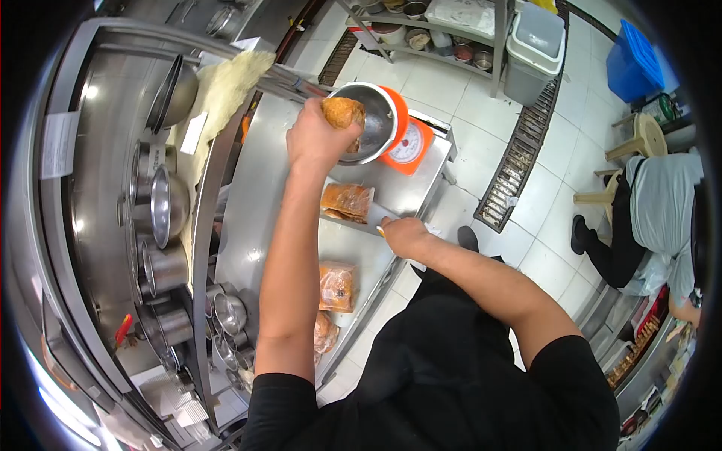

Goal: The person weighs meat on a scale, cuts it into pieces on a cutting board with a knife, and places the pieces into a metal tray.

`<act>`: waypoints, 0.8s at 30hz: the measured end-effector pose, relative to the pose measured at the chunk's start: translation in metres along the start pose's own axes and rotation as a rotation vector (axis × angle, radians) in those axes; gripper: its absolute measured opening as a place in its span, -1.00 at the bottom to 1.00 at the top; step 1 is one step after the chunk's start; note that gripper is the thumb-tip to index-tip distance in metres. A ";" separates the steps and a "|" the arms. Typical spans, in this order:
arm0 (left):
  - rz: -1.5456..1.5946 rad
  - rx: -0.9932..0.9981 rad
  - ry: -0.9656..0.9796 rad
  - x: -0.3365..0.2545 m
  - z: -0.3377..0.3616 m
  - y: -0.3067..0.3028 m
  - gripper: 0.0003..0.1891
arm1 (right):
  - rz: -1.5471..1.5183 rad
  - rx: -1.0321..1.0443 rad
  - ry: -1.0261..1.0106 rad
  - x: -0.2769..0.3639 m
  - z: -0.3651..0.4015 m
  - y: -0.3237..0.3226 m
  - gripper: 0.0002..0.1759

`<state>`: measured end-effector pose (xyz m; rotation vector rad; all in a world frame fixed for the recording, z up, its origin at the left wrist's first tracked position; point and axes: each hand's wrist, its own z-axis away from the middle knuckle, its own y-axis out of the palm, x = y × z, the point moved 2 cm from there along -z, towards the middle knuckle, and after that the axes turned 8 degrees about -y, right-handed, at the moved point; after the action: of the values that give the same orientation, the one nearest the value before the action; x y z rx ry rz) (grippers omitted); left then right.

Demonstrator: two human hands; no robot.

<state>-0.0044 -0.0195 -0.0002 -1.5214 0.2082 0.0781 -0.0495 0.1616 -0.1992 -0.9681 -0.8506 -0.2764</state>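
Observation:
My left hand [320, 143] is closed round an orange-brown lump of food [344, 113], held over the rim of a steel bowl [381, 105]. The bowl rests on an orange kitchen scale [407, 146] with a round white dial. Lower down, my right hand [407, 238] is closed, a bit of yellow showing at its fingers; I cannot tell what it grips. Just left of that hand, a clear bag of orange-brown food [347, 201] lies by a grey metal surface. Another clear bag of similar food [338, 286] is nearer to me.
Everything stands on a steel table [259, 195]. Shelving at left carries steel bowls [170, 207] and pots [165, 267]. Beyond the table are a grey bin [532, 56], a floor drain grate [519, 158] and a blue container [632, 64]. Another person [662, 203] is at far right beside plastic stools.

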 end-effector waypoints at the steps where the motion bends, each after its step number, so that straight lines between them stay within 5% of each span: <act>1: -0.075 -0.011 0.011 0.000 -0.008 0.009 -0.15 | 0.014 -0.015 0.000 0.003 -0.004 -0.001 -0.62; 8: -0.144 0.039 0.042 -0.014 -0.006 0.054 -0.10 | 0.014 -0.019 -0.007 -0.007 0.011 -0.001 -0.63; 24: -0.130 0.030 0.064 -0.028 -0.007 0.049 0.07 | 0.044 0.006 -0.029 -0.009 0.002 0.003 -0.59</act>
<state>-0.0416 -0.0215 -0.0437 -1.5055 0.1605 -0.0767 -0.0541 0.1635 -0.2072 -0.9863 -0.8554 -0.2227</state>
